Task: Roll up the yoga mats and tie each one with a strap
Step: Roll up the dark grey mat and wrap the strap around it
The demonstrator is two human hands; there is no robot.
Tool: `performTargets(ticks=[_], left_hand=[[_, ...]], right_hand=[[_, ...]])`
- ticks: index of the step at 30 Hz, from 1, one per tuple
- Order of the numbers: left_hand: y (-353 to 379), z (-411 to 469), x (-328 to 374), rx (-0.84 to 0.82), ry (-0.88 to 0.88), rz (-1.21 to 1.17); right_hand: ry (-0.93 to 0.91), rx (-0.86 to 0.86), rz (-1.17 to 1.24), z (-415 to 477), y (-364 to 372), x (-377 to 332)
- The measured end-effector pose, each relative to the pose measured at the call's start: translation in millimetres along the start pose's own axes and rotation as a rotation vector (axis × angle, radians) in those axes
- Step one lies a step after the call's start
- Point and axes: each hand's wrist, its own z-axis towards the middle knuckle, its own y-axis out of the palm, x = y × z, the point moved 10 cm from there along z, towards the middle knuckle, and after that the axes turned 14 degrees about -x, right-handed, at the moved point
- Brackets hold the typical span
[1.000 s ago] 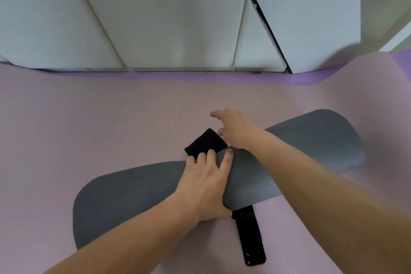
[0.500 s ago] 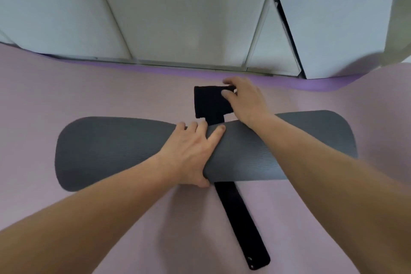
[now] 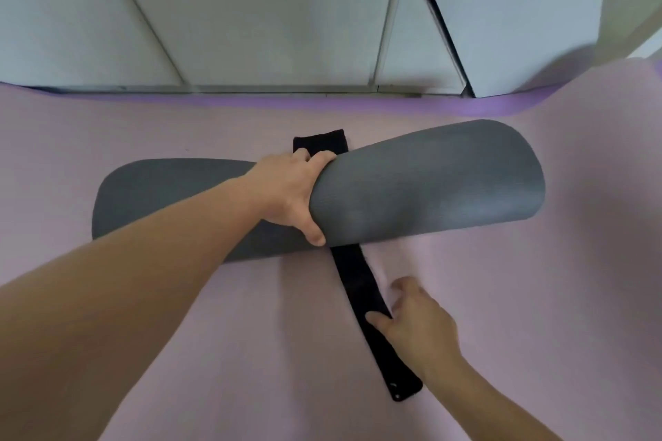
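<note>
While left hand [image 3: 286, 190] grips rolled grey mat [image 3: 422, 186], right hand [image 3: 419, 329] spread, thumb touching black strap [image 3: 354, 279]

Soft even light, wide-angle warp, slight blur.

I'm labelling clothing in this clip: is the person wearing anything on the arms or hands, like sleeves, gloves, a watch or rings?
Nothing shows. The left hand and right hand are bare, without gloves or visible rings. The left forearm and right forearm are bare up to the frame edge: no sleeve, watch or wristband.
</note>
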Motion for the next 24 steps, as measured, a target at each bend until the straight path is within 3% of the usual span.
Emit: performTargets(ticks=[4,7,12,16,20,24], left_hand=[[1.5,-1.8,0.7,0.01,-0.005,0.012],[3.6,-3.8,2.6,0.038,0.006,0.027],[7.6,-8.4,8.0,0.1,0.013,0.06],[11.6,-14.6,12.4,0.12,-0.019,0.098],[18.3,-22.1,20.2,0.099,-0.029,0.138],[30.5,-35.9,27.9,0.029,0.017,0.032]], right_hand=[[0.068,-0.019,0.017,-3.9,2.3,-5.2],[0.058,-0.152,0.117,-9.9,14.0,-5.0],[-0.055,-0.183,0.697,-60.8,12.1,-24.0],[-0.21,-0.113,0.933,-86.8,-29.8,-56.7],[-0.34,-0.035,0.997,-70.7,-93.7,-97.5],[-0.346,-0.188,0.898,-48.6,-104.1,-134.5]])
